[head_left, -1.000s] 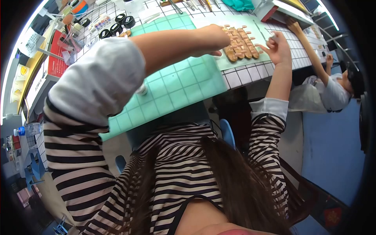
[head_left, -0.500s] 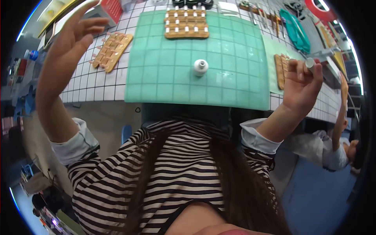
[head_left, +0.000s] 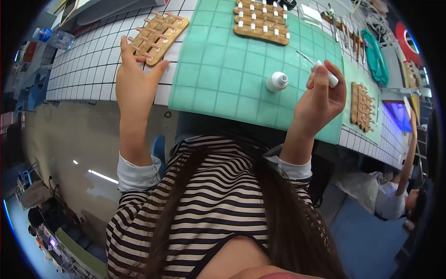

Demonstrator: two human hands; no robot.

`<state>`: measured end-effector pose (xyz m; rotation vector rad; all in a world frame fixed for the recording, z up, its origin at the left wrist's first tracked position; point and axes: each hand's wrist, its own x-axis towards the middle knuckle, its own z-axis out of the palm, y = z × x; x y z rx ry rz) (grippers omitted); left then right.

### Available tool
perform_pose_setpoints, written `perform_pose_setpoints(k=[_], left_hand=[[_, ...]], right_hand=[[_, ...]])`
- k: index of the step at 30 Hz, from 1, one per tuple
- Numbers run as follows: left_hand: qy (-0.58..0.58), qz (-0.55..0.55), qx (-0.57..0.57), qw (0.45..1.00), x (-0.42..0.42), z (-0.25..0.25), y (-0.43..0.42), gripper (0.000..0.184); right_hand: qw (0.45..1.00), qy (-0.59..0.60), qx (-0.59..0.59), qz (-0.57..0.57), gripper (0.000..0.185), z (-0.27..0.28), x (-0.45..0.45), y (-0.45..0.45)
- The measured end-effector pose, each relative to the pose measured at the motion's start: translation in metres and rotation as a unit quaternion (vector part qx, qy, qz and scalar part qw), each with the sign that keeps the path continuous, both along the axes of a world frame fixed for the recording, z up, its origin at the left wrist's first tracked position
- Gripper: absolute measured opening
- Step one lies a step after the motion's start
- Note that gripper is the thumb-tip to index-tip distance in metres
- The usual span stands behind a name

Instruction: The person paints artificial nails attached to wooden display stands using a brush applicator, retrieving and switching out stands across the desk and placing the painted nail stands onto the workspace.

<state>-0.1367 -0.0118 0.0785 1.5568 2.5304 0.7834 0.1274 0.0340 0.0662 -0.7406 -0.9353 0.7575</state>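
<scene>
My left hand (head_left: 135,86) is at the near end of a wooden rack (head_left: 162,44) carrying several pinkish nail-tip pegs. Its fingers are spread, thumb on one side of the rack's end and fingers on the other; whether they touch it I cannot tell. Between thumb and fingers of my right hand (head_left: 320,100) is a white brush cap (head_left: 332,80), its thin brush pointing up and left. To the left of that hand, an open white bottle (head_left: 277,82) stands on the green mat (head_left: 218,79).
Another wooden rack (head_left: 262,31) with white-tipped pegs lies at the mat's back. A third rack (head_left: 360,107) is at the right. Tools (head_left: 346,35) and a teal pouch (head_left: 374,58) lie back right. A water bottle (head_left: 53,38) is far left; a co-worker's arm (head_left: 411,149) shows at right.
My left hand has come down from the air to the left rack's near end. My right hand has moved left toward the bottle, and the cap's brush now shows. The view has shifted left.
</scene>
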Motion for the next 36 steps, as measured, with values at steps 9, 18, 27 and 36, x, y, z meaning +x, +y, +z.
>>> perform_pose_setpoints(k=[9,18,27,36], left_hand=[[0.007,0.003,0.117,0.993,0.008,0.008,0.002,0.065],[-0.668,-0.225,0.303,0.641,0.022,0.005,0.03,0.039],[-0.848,-0.241,0.225,0.415,0.091,-0.038,0.029,0.037],[-0.71,-0.236,0.259,0.611,0.119,-0.038,0.02,0.047]], right_hand=[[0.997,-0.054,-0.051,0.012,0.023,-0.003,0.008,-0.005],[0.992,-0.115,-0.04,-0.045,0.009,-0.008,0.004,-0.01],[0.966,-0.242,0.038,-0.085,0.011,-0.011,0.009,-0.007],[0.92,-0.385,0.047,-0.05,0.015,-0.015,0.005,0.001]])
